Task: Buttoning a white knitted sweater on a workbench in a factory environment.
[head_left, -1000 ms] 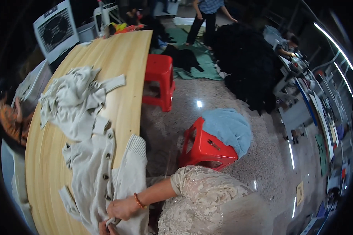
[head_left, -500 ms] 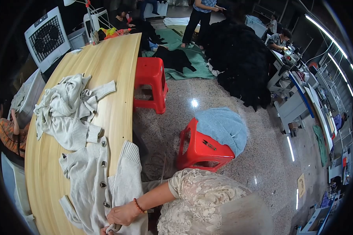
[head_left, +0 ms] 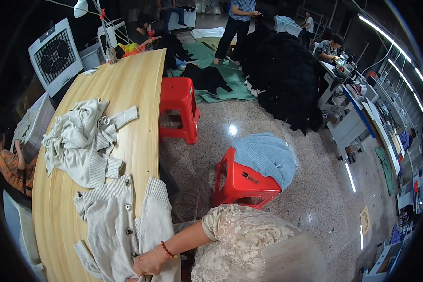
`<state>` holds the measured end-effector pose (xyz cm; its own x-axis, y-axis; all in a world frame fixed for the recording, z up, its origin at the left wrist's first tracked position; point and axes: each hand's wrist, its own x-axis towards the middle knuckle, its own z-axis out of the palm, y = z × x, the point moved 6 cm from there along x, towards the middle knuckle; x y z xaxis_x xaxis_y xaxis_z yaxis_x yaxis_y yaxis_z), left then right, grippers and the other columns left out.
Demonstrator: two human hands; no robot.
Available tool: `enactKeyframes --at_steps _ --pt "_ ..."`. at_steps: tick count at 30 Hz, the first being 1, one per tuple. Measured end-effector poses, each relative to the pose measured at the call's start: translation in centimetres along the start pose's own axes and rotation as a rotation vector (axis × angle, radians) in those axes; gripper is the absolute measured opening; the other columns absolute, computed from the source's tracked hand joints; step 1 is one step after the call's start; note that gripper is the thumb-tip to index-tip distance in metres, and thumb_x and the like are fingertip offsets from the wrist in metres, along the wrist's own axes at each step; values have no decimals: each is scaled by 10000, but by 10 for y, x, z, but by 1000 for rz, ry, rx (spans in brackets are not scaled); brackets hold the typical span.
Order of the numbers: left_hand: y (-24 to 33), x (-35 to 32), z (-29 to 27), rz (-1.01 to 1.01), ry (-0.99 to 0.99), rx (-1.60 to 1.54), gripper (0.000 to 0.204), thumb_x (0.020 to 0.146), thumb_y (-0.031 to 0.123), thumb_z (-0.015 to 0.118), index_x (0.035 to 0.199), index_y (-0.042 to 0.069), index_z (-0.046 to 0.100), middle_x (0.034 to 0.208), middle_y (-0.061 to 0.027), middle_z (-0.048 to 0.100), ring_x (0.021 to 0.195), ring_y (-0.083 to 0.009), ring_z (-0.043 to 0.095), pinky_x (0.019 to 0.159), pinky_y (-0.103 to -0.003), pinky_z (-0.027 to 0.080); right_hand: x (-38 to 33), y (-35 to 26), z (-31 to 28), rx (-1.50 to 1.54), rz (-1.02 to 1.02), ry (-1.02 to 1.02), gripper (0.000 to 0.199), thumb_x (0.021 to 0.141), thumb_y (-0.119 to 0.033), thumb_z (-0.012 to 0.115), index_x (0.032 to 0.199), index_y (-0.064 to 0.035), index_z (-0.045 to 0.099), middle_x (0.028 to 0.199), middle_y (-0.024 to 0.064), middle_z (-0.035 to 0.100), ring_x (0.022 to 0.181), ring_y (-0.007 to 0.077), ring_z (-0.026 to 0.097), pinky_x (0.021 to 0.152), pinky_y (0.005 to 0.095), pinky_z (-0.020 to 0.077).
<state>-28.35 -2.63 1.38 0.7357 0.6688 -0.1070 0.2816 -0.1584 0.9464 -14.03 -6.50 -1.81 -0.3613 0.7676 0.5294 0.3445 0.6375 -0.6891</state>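
Observation:
A cream knit cardigan (head_left: 105, 221) with dark buttons down its front lies on the wooden table, its ribbed hem toward the far side. My right hand (head_left: 149, 262), with a beaded bracelet at the wrist, is closed on the cardigan's front edge near the lowest visible button. Of my left hand (head_left: 132, 280), only a bit of finger shows at the bottom edge, beside the right hand; its grip is hidden. Beyond the cardigan, a crumpled heap of cream knitwear (head_left: 77, 141) rests on the same table.
To the right, a red stool (head_left: 239, 181) carries a grey-blue knit (head_left: 265, 157) and small thread snips (head_left: 250, 177). Another red stool (head_left: 179, 113) stands against the table (head_left: 141, 84). Farther off are a big black garment pile (head_left: 284, 80), sewing machines and several people.
The whole view has shifted slightly, so the table and stools sit lower. My right hand stays on the cardigan's front edge, and less of my left hand shows.

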Motion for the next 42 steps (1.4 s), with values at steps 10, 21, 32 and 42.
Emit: enactKeyframes --at_steps 10,21,32,42 --pt "-19 -3 -7 -38 -161 54 159 954 157 568 1042 33 613 859 -29 595 770 -122 530 698 -247 439 2 -8 -6 60 -67 -99 126 714 -90 611 688 29 578 695 216 585 729 382 590 647 418 446" --pt "6 3 7 -34 -28 0 102 917 122 606 903 25 634 785 11 563 683 -90 468 606 -231 372 8 -11 -27 203 27 -196 138 709 -74 561 730 45 628 690 238 599 661 397 573 621 437 439" --pt "-14 -8 12 60 -69 181 236 888 199 580 1012 17 665 857 -91 650 816 -163 591 722 -319 475 2 3 -7 182 402 -288 279 832 -56 503 1058 -43 667 946 208 671 869 341 659 784 386 509" --pt "-3 -61 -11 33 597 645 240 778 319 732 852 108 647 718 -113 639 713 -318 630 641 -420 494 -3 -20 -63 -299 183 -299 138 849 -171 643 925 -56 656 891 131 658 819 329 637 676 400 504"
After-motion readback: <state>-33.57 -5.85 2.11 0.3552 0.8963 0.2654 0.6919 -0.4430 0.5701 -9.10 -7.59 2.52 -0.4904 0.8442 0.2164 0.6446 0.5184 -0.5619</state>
